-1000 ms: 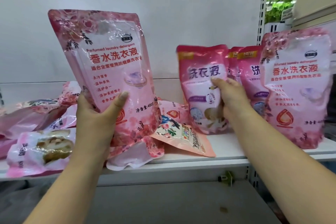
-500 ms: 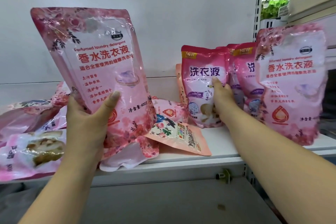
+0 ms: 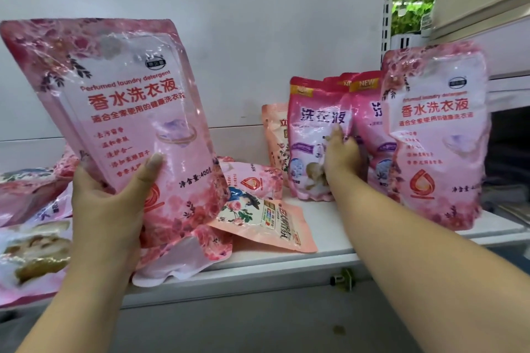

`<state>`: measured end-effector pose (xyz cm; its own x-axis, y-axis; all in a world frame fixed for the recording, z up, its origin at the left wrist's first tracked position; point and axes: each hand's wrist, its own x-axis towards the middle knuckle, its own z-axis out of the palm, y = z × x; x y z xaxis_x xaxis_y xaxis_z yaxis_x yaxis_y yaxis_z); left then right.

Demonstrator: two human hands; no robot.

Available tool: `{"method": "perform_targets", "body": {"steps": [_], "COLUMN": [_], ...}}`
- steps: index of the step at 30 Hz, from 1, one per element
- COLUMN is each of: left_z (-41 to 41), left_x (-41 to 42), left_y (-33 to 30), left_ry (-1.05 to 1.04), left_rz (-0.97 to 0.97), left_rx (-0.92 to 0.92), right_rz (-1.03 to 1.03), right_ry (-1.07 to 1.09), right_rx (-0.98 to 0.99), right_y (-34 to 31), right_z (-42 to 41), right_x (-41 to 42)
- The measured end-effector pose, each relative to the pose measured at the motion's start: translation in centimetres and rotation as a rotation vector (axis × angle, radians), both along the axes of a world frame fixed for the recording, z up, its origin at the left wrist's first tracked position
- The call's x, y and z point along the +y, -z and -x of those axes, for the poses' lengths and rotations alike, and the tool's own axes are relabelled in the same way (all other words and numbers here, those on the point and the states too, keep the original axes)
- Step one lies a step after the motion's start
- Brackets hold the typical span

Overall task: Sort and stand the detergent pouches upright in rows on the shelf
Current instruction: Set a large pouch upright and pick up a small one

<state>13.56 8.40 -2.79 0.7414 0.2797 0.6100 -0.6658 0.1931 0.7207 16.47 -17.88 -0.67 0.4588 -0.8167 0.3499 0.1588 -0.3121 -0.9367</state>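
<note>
My left hand grips a large pink floral detergent pouch by its lower left edge and holds it up above the shelf, tilted left. My right hand grips a smaller dark pink pouch that stands upright at the back. To its right stand two more dark pink pouches and another large floral pouch, all upright. A peach pouch stands behind the small one.
A peach pouch and a floral pouch lie flat mid-shelf. A heap of flat pouches fills the left end. A white back panel closes the rear; a slotted upright stands at right.
The small dark pink pouch has been pushed back and stands straighter beside its neighbours. The held floral pouch has drifted left in view as the camera moved closer.
</note>
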Motion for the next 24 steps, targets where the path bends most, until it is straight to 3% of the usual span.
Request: {"method": "perform_targets", "body": {"steps": [4,8,13,19,24], "left_z": [0.11,0.14,0.09,0.28,0.29], "left_x": [0.07,0.08,0.1,0.01,0.01], "left_y": [0.04,-0.1,-0.02,-0.08,0.04], "left_ry": [0.001,0.012,0.014,0.018,0.012], "left_rz": [0.015,0.019,0.021,0.024,0.036], "left_rx": [-0.002,0.002,-0.003,0.007,0.014], "right_rz": [-0.019,-0.073,-0.249,-0.011,-0.031], "right_ry": [-0.171,-0.177,-0.162,-0.214,-0.209], "right_rx": [-0.009,-0.014,-0.164,-0.011,0.041], "right_y": [0.11,-0.06,-0.7,-0.2,-0.09], "right_z": [-0.52,-0.47,-0.14,-0.25,-0.4], "right_x": [0.74,0.7,0.54,0.66,0.55]}}
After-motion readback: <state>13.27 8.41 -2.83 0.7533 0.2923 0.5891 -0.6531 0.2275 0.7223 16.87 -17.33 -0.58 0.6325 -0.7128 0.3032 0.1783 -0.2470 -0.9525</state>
